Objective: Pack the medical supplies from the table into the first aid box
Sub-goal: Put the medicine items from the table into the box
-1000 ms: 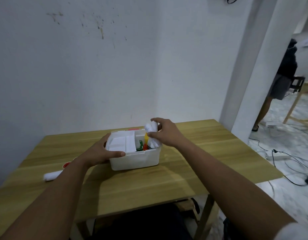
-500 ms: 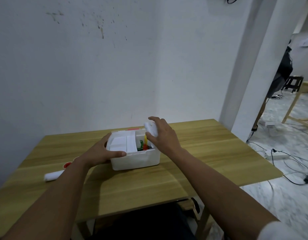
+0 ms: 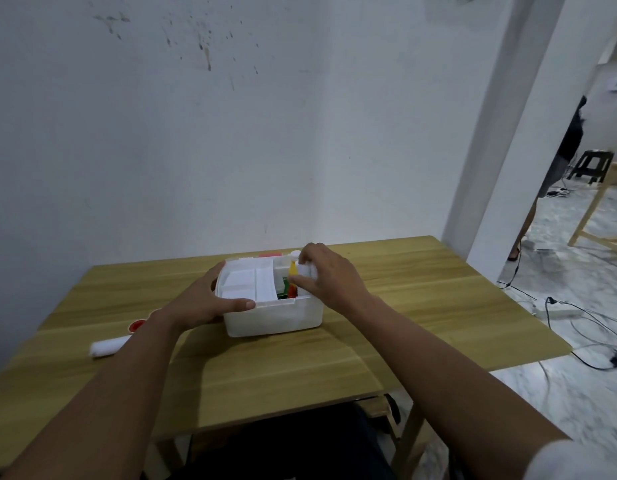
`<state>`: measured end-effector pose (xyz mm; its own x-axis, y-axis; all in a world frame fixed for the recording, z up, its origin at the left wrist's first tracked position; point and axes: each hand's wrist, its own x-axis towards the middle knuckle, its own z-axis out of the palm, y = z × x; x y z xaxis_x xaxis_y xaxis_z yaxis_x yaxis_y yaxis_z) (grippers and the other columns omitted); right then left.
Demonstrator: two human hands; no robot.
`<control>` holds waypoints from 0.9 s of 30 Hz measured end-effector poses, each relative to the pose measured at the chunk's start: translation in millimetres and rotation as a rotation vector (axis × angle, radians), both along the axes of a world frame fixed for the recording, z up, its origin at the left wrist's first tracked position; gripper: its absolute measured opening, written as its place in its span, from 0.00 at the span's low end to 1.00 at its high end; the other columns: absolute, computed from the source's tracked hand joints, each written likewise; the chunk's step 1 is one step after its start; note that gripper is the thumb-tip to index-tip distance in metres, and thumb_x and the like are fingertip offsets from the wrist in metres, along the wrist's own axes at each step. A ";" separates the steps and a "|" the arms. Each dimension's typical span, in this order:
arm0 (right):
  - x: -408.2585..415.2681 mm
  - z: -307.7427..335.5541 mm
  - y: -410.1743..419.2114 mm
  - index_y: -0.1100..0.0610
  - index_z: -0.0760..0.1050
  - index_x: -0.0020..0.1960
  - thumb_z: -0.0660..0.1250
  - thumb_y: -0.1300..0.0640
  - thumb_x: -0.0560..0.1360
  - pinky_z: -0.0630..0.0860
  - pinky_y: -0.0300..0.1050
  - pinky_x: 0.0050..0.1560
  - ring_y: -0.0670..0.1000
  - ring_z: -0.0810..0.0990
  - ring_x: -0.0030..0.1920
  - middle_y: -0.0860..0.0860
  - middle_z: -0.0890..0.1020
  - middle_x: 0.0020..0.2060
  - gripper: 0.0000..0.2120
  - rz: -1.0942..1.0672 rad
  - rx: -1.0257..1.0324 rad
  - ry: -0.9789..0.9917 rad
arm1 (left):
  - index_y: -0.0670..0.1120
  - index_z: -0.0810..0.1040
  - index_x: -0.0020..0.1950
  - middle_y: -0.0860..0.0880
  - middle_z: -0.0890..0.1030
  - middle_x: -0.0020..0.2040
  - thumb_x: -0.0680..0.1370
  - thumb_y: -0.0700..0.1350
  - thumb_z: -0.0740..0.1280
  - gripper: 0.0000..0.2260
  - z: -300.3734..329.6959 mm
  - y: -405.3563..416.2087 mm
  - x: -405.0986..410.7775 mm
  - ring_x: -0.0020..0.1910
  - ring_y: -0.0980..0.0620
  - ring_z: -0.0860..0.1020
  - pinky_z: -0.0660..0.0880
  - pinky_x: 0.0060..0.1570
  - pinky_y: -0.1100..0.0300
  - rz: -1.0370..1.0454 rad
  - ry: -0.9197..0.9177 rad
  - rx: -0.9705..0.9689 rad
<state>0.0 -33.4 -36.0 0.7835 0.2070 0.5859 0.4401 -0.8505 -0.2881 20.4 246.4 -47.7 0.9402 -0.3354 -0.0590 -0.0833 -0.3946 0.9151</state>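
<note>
A white first aid box (image 3: 276,317) stands open on the wooden table (image 3: 421,306). A white divided tray fills its left part; yellow, red and green items show in its right compartment. My left hand (image 3: 203,303) grips the box's left side, thumb along the front rim. Over the right compartment, my right hand (image 3: 326,275) holds a white bandage roll (image 3: 306,270), its lower part inside the box. Another white bandage roll (image 3: 108,345) lies on the table at the left, next to a small red lid (image 3: 137,326).
A red object (image 3: 269,254) peeks out behind the box. The wall is close behind the table. To the right are a pillar, a standing person (image 3: 556,174), cables and a power strip (image 3: 556,310) on the floor, and other furniture.
My right hand has lowered the white bandage roll from above the box rim down into the right compartment. My left hand has stayed on the box.
</note>
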 end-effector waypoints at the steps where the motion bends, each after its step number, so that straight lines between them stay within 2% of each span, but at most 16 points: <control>1: -0.4 -2.6 -1.9 0.52 0.75 0.51 0.70 0.41 0.75 0.77 0.47 0.37 0.47 0.75 0.41 0.46 0.77 0.46 0.15 0.019 0.010 -0.029 | 0.63 0.62 0.77 0.57 0.73 0.66 0.66 0.53 0.82 0.44 0.2 -0.1 -0.3 0.59 0.54 0.74 0.82 0.43 0.58 0.003 0.001 0.003; 3: -1.1 -7.9 -6.0 0.51 0.78 0.46 0.69 0.40 0.75 0.77 0.46 0.38 0.45 0.74 0.41 0.45 0.76 0.43 0.15 0.036 0.047 -0.058 | 0.63 0.62 0.77 0.57 0.73 0.66 0.67 0.52 0.82 0.44 0.4 0.2 -0.3 0.59 0.54 0.74 0.82 0.43 0.58 0.011 0.003 0.008; 6: -2.2 -14.0 -13.7 0.50 0.81 0.44 0.71 0.40 0.75 0.77 0.46 0.41 0.44 0.75 0.44 0.44 0.76 0.43 0.14 0.042 0.145 -0.004 | 0.62 0.62 0.76 0.56 0.73 0.66 0.67 0.52 0.81 0.43 0.2 -0.3 0.2 0.59 0.54 0.74 0.82 0.42 0.58 0.007 0.003 0.013; 10: -5.5 -9.7 -20.9 0.50 0.79 0.43 0.73 0.41 0.73 0.74 0.39 0.43 0.44 0.78 0.45 0.44 0.78 0.42 0.13 0.083 0.342 0.039 | 0.62 0.62 0.77 0.57 0.73 0.66 0.67 0.52 0.81 0.43 -0.3 0.1 1.5 0.60 0.53 0.74 0.83 0.44 0.57 0.007 0.007 0.027; 12: -5.0 -2.6 -20.5 0.51 0.78 0.46 0.75 0.40 0.72 0.74 0.36 0.44 0.43 0.78 0.47 0.44 0.80 0.44 0.15 0.066 0.426 0.082 | 0.64 0.63 0.75 0.58 0.74 0.65 0.68 0.52 0.81 0.41 1.8 0.2 0.2 0.62 0.52 0.74 0.83 0.46 0.55 -0.002 0.005 0.033; 13: -3.4 0.6 -20.5 0.50 0.78 0.50 0.76 0.38 0.70 0.76 0.37 0.47 0.43 0.79 0.50 0.45 0.81 0.47 0.18 0.054 0.471 0.135 | 0.64 0.63 0.75 0.58 0.74 0.65 0.67 0.53 0.82 0.41 2.9 0.2 -0.3 0.63 0.51 0.75 0.84 0.46 0.53 -0.003 0.003 0.036; 15: 2.0 4.4 -24.8 0.48 0.77 0.63 0.77 0.34 0.66 0.78 0.43 0.55 0.45 0.79 0.57 0.46 0.80 0.58 0.31 0.040 0.512 0.296 | 0.64 0.60 0.78 0.59 0.73 0.68 0.67 0.55 0.81 0.45 5.4 0.5 -3.5 0.65 0.48 0.75 0.83 0.46 0.53 0.024 0.013 0.019; 17: 9.0 5.6 -26.7 0.46 0.67 0.76 0.79 0.33 0.62 0.76 0.47 0.61 0.51 0.76 0.67 0.49 0.75 0.70 0.47 0.075 0.501 0.490 | 0.61 0.54 0.82 0.57 0.70 0.69 0.67 0.62 0.79 0.50 6.0 9.6 -6.7 0.68 0.46 0.74 0.81 0.47 0.53 0.153 0.030 -0.030; 19: 11.9 5.3 -29.8 0.48 0.58 0.81 0.81 0.37 0.61 0.72 0.46 0.64 0.54 0.71 0.73 0.51 0.68 0.77 0.56 0.121 0.477 0.621 | 0.59 0.61 0.80 0.54 0.74 0.68 0.67 0.68 0.76 0.46 6.2 24.1 -7.7 0.65 0.47 0.76 0.80 0.54 0.49 0.315 -0.036 -0.046; 20: 13.5 3.6 -27.8 0.48 0.55 0.82 0.81 0.38 0.60 0.71 0.45 0.64 0.53 0.69 0.73 0.51 0.66 0.78 0.58 0.141 0.469 0.662 | 0.58 0.67 0.78 0.53 0.77 0.66 0.68 0.67 0.75 0.41 6.5 38.4 -8.3 0.63 0.48 0.77 0.79 0.56 0.47 0.391 -0.100 -0.008; 22: 13.2 -0.1 -25.1 0.49 0.54 0.82 0.81 0.38 0.58 0.70 0.45 0.65 0.49 0.70 0.70 0.49 0.67 0.77 0.61 0.152 0.439 0.695 | 0.53 0.75 0.71 0.50 0.80 0.62 0.72 0.59 0.74 0.29 8.0 64.9 -11.7 0.59 0.49 0.79 0.80 0.54 0.47 0.481 -0.188 0.129; 25: 12.4 -5.8 -20.0 0.49 0.57 0.81 0.84 0.42 0.59 0.68 0.42 0.63 0.45 0.70 0.65 0.44 0.72 0.69 0.58 0.163 0.419 0.691 | 0.49 0.80 0.66 0.48 0.81 0.59 0.67 0.53 0.71 0.27 7.7 101.7 -23.7 0.54 0.50 0.79 0.77 0.50 0.54 0.492 -0.188 0.376; 27: 10.8 -5.8 -18.2 0.49 0.59 0.80 0.84 0.48 0.62 0.69 0.38 0.59 0.45 0.72 0.63 0.41 0.73 0.64 0.53 0.170 0.451 0.678 | 0.50 0.81 0.65 0.50 0.81 0.60 0.66 0.59 0.73 0.28 4.5 117.6 -31.6 0.53 0.51 0.79 0.75 0.52 0.55 0.453 -0.172 0.539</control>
<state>10.7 -51.6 -41.8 0.9756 0.2130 0.0530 0.1605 -0.5274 -0.8343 -11.2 364.0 -43.2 0.9908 0.1237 0.0551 0.0703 -0.8173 0.5719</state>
